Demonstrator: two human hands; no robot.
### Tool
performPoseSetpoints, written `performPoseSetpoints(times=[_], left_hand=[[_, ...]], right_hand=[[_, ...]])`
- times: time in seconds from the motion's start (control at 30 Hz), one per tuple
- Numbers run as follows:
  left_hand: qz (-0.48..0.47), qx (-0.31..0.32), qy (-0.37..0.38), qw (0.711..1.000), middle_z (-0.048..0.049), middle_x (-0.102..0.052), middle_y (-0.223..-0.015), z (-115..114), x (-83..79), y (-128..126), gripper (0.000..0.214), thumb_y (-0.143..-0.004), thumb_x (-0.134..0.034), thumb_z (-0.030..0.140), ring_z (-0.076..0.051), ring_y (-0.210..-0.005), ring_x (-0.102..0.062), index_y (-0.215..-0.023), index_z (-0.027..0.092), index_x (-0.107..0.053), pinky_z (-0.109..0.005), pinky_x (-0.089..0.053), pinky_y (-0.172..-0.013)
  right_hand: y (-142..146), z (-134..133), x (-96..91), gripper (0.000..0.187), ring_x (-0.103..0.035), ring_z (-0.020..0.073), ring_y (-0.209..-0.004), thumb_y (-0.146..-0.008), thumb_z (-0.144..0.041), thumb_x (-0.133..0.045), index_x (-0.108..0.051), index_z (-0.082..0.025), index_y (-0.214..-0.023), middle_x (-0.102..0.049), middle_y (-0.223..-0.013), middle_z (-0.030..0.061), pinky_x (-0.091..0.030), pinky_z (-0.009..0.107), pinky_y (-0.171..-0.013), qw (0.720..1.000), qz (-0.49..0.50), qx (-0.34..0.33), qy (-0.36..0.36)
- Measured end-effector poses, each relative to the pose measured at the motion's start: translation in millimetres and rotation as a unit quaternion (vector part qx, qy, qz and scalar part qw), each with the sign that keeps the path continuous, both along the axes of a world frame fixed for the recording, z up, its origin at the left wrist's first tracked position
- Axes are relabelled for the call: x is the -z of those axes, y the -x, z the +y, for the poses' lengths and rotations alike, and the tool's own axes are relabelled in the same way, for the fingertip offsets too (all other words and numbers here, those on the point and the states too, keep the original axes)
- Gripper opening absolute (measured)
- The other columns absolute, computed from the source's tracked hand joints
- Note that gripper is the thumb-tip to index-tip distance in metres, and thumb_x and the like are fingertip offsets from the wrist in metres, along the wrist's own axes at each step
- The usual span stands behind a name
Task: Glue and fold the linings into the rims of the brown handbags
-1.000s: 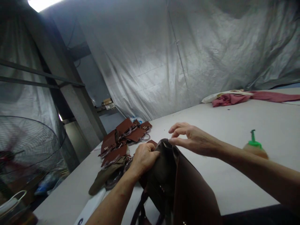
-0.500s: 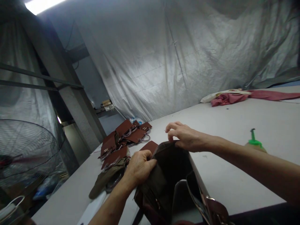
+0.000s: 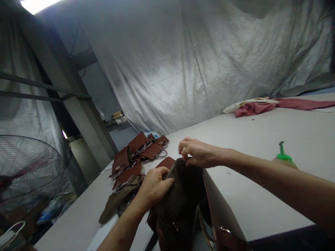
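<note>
An open brown handbag (image 3: 222, 209) with a dark olive lining stands in front of me, its mouth facing up toward me. My left hand (image 3: 156, 184) pinches the left edge of the bag's opening, thumb on the lining side. At the far edge of the opening, my right hand (image 3: 195, 153) has its fingers bent over the rim and closed on it. A zip and its metal pull show on the inner left wall. Deep inside, the bag is dark, and a pale piece shows low down.
Several brown bag pieces with handles (image 3: 140, 148) are heaped on the white table (image 3: 261, 136) at left. Olive cloth (image 3: 117, 202) lies nearer. A green-capped bottle (image 3: 284, 158) stands right; pink fabric (image 3: 256, 108) lies at the back. A fan (image 3: 28, 167) is off the table's left edge.
My right hand has shifted a little left along the rim. The bag's right side has swung inward and shows more of its brown outer face. My left hand keeps its grip.
</note>
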State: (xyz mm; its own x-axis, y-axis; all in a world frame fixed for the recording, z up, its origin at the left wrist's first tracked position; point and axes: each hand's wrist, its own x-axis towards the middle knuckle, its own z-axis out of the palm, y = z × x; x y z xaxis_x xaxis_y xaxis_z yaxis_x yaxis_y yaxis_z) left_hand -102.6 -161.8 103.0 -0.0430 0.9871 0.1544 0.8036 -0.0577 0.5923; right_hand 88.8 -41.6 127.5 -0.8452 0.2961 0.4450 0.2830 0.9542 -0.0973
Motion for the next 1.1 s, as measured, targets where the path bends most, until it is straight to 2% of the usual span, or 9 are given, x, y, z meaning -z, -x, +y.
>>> performPoseSetpoints(times=[0.07,0.17,0.3,0.4,0.63,0.8,0.93,1.1], left_hand=[[-0.015,0.01,0.013,1.0,-0.0019,-0.065,-0.075,-1.1,-1.0,-0.6,0.018,-0.074,-0.055,0.027,-0.015,-0.069,-0.058,-0.082,0.016,-0.067,-0.021,-0.036,-0.055],[-0.034,0.025,0.021,0.999,-0.002,-0.067,-0.079,-4.1,-1.2,-1.3,0.02,-0.075,-0.054,0.025,-0.016,-0.072,-0.06,-0.085,0.016,-0.068,-0.022,-0.039,-0.057],[-0.036,0.041,0.014,0.998,-0.0006,-0.067,-0.077,-7.3,0.3,-1.1,0.018,-0.075,-0.053,0.023,-0.014,-0.07,-0.059,-0.083,0.017,-0.068,-0.021,-0.038,-0.057],[-0.027,0.048,0.01,0.998,-0.0006,-0.066,-0.077,-7.1,1.5,-1.0,0.018,-0.076,-0.054,0.024,-0.014,-0.071,-0.058,-0.083,0.017,-0.069,-0.021,-0.038,-0.057],[-0.032,0.051,0.016,0.998,-0.0002,-0.065,-0.075,-9.7,-2.9,-5.0,0.016,-0.076,-0.054,0.023,-0.014,-0.069,-0.058,-0.082,0.016,-0.067,-0.021,-0.037,-0.057],[-0.031,0.052,0.029,0.998,0.0006,-0.063,-0.072,-13.4,-8.3,-3.3,0.016,-0.075,-0.053,0.023,-0.013,-0.065,-0.056,-0.081,0.016,-0.067,-0.02,-0.037,-0.055],[-0.012,0.032,0.026,0.999,-0.0006,-0.067,-0.076,3.1,-11.8,-4.1,0.018,-0.07,-0.058,0.023,-0.014,-0.066,-0.059,-0.085,0.016,-0.066,-0.021,-0.04,-0.054],[0.047,0.033,-0.063,0.996,-0.0017,-0.069,-0.075,26.6,-14.0,-16.2,0.012,-0.069,-0.059,0.022,-0.016,-0.071,-0.061,-0.075,0.017,-0.069,-0.023,-0.042,-0.062]], right_hand=[[3.3,0.1,1.7,0.009,-0.056,0.0214,-0.09,-0.066,-0.01,-0.066,-0.07,-0.018,-0.065,-0.067,-0.087,0.0057,-0.042,0.03,-0.078,1.0,0.012,0.01,0.016],[5.1,-3.9,2.9,0.012,-0.059,0.0181,-0.076,-0.067,-0.012,-0.062,-0.072,-0.018,-0.07,-0.069,-0.079,0.0043,-0.041,0.026,-0.066,0.995,0.01,0.075,0.061],[2.9,-7.8,2.5,0.016,-0.06,0.0178,-0.07,-0.068,-0.015,-0.06,-0.072,-0.017,-0.077,-0.069,-0.075,0.0058,-0.038,0.024,-0.059,0.985,0.0,0.143,0.094],[1.3,-7.8,3.1,0.016,-0.06,0.0176,-0.069,-0.068,-0.016,-0.059,-0.072,-0.017,-0.077,-0.069,-0.074,0.0065,-0.037,0.024,-0.058,0.984,0.0,0.151,0.092],[4.4,-8.8,3.9,0.015,-0.059,0.0185,-0.067,-0.071,-0.022,-0.056,-0.07,-0.017,-0.074,-0.069,-0.072,0.0081,-0.031,0.026,-0.053,0.989,-0.012,0.145,0.018],[4.6,-10.4,3.8,0.015,-0.058,0.0172,-0.064,-0.07,-0.022,-0.056,-0.07,-0.017,-0.074,-0.068,-0.07,0.0075,-0.03,0.025,-0.053,0.987,-0.007,0.157,0.028],[6.5,-14.3,4.3,0.017,-0.058,0.017,-0.061,-0.07,-0.021,-0.056,-0.071,-0.017,-0.073,-0.068,-0.067,0.0074,-0.029,0.025,-0.052,0.988,-0.003,0.15,0.019],[9.4,-15.9,4.8,0.015,-0.057,0.017,-0.06,-0.07,-0.023,-0.057,-0.071,-0.017,-0.071,-0.067,-0.066,0.0071,-0.027,0.025,-0.05,0.988,0.007,0.157,0.012]])
